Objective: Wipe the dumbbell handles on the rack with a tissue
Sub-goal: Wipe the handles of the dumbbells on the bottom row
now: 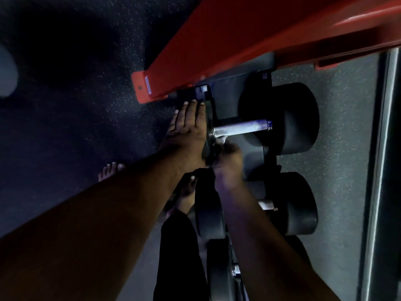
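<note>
dumbbell handle (240, 128) bare; left hand (186, 129) flat on its near weight, right hand (227, 155) pinching tissue (221, 140) below.

Red beam (238, 40) above speckled floor (86, 105)

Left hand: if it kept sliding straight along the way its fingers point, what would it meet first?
Probably the black bracket under the red beam, just past the left hand's fingertips on the dumbbell head; depth is unclear.

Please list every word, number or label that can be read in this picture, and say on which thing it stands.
None can be read.
The small white tag on the red beam: too blurred to tell if it bears any text.
The dumbbell ends: dark, no numbers visible.
</note>
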Demonstrator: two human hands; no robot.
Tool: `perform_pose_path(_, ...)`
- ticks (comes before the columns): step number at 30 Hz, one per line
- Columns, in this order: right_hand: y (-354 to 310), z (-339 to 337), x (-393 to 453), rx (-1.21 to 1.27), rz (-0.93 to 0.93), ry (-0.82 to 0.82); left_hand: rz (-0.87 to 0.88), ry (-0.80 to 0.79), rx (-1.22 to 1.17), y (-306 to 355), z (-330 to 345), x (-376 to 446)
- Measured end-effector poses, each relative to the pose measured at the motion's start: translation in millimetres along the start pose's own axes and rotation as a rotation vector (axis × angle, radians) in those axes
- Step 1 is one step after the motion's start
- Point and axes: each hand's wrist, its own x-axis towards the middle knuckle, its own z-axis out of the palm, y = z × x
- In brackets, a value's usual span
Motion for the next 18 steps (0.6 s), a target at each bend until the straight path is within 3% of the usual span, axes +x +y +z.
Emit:
perform_pose_path(4, -18.4, -20.7, -24.2, -0.411, -0.14, -0.076, 0.0, -0.002, -0.004, 0.4, 0.4, 0.9)
perform_pose_path(6, -41.0, -28.2, -26.6, -0.559, -0.463, -0.061, 0.002, 0.002, -0.017, -0.1, 1.0, 0.7)
perform_pose_path(8, -53.7, -28.7, -6.8, -0.872, -0.784, -0.075, 0.008, 0.0, -0.023, -1.0, 1.7, 1.5)
perform_pose_path(11, -42.0, -27.0, 19.3, -1.508, -0.856, -0.252, 0.011, -0.013, -0.016, -0.7, 0.7, 2.2)
perform_pose_path(13, -25.4, -32.9, 19.1, -1.66, -0.867, -0.311, 0.009, -0.019, -0.01, -1.2, 0.1, 1.6)
perform_pose_path(15, -17.8, -52.9, 19.5, -1.747, -0.969, -0.237, 0.012, -0.012, 0.001, -2.0, 1.0, 0.9)
perform_pose_path(18, -26.6, -84.5, 29.4, -1.8, -0.897, 0.065, 0.024, 0.008, 0.003, -2.5, 2.0, 1.1)
